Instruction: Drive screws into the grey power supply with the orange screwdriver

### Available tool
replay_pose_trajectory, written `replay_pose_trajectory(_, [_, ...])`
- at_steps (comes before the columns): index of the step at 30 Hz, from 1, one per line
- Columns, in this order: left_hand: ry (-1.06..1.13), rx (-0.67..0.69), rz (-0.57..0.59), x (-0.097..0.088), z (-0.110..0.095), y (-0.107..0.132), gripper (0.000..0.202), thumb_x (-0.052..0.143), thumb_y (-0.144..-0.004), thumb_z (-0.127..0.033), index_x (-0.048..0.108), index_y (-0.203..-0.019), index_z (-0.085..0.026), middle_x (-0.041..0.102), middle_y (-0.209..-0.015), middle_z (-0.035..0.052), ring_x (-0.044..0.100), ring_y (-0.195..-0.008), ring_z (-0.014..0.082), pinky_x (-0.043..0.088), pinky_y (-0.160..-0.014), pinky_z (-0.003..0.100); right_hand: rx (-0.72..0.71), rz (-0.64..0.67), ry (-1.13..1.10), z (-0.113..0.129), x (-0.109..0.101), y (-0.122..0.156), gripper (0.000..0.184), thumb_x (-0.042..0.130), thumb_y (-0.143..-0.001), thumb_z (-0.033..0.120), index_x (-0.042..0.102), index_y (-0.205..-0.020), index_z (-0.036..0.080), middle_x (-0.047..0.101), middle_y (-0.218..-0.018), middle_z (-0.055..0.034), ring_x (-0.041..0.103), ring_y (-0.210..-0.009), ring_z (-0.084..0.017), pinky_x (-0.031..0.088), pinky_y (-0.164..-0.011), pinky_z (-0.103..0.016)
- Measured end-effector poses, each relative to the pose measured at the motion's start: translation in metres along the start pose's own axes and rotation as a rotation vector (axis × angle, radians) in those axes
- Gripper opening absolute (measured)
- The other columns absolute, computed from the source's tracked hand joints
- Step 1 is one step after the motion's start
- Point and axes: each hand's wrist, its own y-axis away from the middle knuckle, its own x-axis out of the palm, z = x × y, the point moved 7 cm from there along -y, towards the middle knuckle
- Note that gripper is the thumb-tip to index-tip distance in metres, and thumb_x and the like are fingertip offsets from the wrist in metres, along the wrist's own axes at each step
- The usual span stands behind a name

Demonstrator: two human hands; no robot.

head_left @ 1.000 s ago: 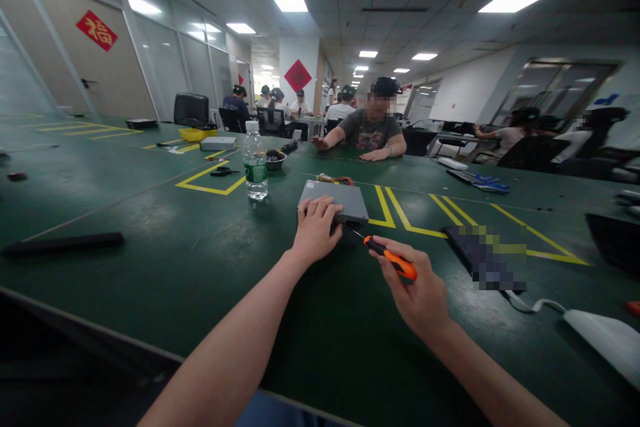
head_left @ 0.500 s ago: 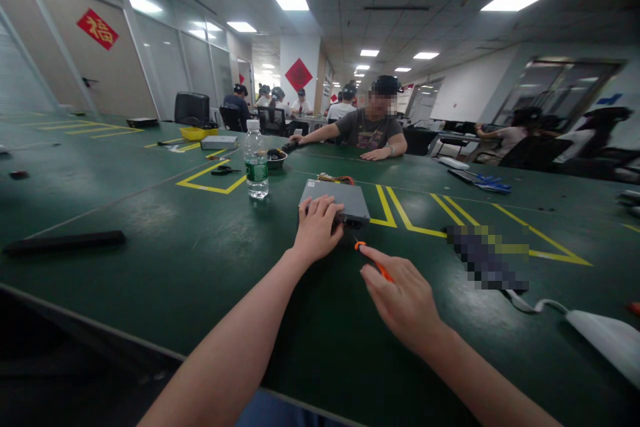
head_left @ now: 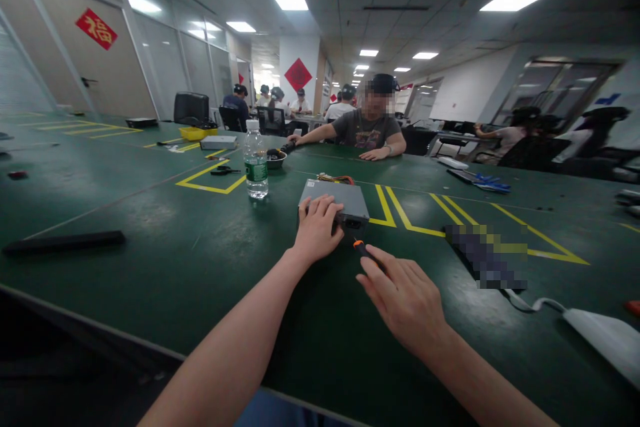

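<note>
A grey metal computer power supply (head_left: 350, 197) lies on the green table, its socket side towards me and a bundle of coloured wires behind it. My left hand (head_left: 320, 228) holds it at its left front, fingers over the top and thumb low by the front face. In my right hand (head_left: 403, 290) is a screwdriver (head_left: 361, 249) with an orange and black handle, pinched between thumb and fingers. Its thin shaft points at the lower front of the power supply; whether the tip touches is too small to tell.
Left of the power supply stands a water bottle (head_left: 257, 163), with a metal bowl (head_left: 277, 160) behind it. A black bar (head_left: 65, 242) lies at left, a blurred-out object (head_left: 485, 257) at right near a white item (head_left: 605, 340). Across the table sits a person (head_left: 370, 123).
My right hand's fingers have shifted and loosened around the screwdriver, and its handle has turned, showing more black. The left hand and the power supply have stayed in place.
</note>
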Motion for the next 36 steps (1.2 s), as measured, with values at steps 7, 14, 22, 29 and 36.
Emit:
replay_pose_trajectory(7, [0.025, 0.008, -0.005, 0.000, -0.002, 0.000, 0.036, 0.053, -0.073, -0.023, 0.050, -0.108, -0.024, 0.051, -0.126, 0.0021, 0.036, -0.123, 0.0213, 0.012, -0.108, 0.045, -0.001, 0.094, -0.211, 0.010, 0.006, 0.004, 0.017, 0.042, -0.084, 0.014, 0.056, -0.093, 0.017, 0.056, -0.110, -0.0154, 0.058, -0.087, -0.018, 0.050, -0.072, -0.030])
replay_pose_trajectory(14, [0.019, -0.020, 0.012, -0.001, -0.005, -0.001, 0.034, 0.052, -0.074, -0.024, 0.051, -0.107, -0.025, 0.052, -0.124, 0.0024, 0.039, -0.120, 0.0223, 0.013, -0.107, 0.046, -0.074, 0.044, -0.157, 0.014, -0.001, -0.004, 0.023, 0.045, -0.086, 0.023, 0.055, -0.105, 0.015, 0.057, -0.110, -0.0197, 0.061, -0.082, -0.018, 0.050, -0.067, -0.029])
replay_pose_trajectory(22, [0.025, -0.017, 0.018, -0.002, -0.005, -0.002, 0.035, 0.053, -0.073, -0.023, 0.050, -0.108, -0.025, 0.052, -0.123, 0.0020, 0.039, -0.119, 0.0224, 0.013, -0.107, 0.046, -0.056, 0.059, -0.322, 0.015, -0.002, -0.005, 0.017, 0.047, -0.084, 0.019, 0.060, -0.095, 0.017, 0.059, -0.109, -0.0147, 0.059, -0.078, -0.015, 0.050, -0.067, -0.027])
replay_pose_trajectory(29, [0.031, 0.000, -0.004, -0.001, -0.003, -0.001, 0.033, 0.051, -0.074, -0.024, 0.049, -0.107, -0.025, 0.052, -0.123, 0.0016, 0.039, -0.119, 0.0219, 0.014, -0.107, 0.046, -0.070, 0.087, -0.306, 0.017, 0.000, -0.004, 0.024, 0.046, -0.084, 0.020, 0.056, -0.105, 0.013, 0.057, -0.110, -0.0175, 0.060, -0.080, -0.017, 0.051, -0.065, -0.028])
replay_pose_trajectory(36, [0.037, -0.005, 0.013, 0.001, -0.002, -0.001, 0.036, 0.052, -0.073, -0.024, 0.048, -0.109, -0.024, 0.051, -0.124, 0.0021, 0.038, -0.120, 0.0222, 0.013, -0.108, 0.046, -0.020, 0.015, -0.291, 0.007, -0.001, 0.000, 0.017, 0.053, -0.082, 0.019, 0.057, -0.098, 0.015, 0.061, -0.105, -0.0142, 0.059, -0.074, -0.014, 0.049, -0.064, -0.028])
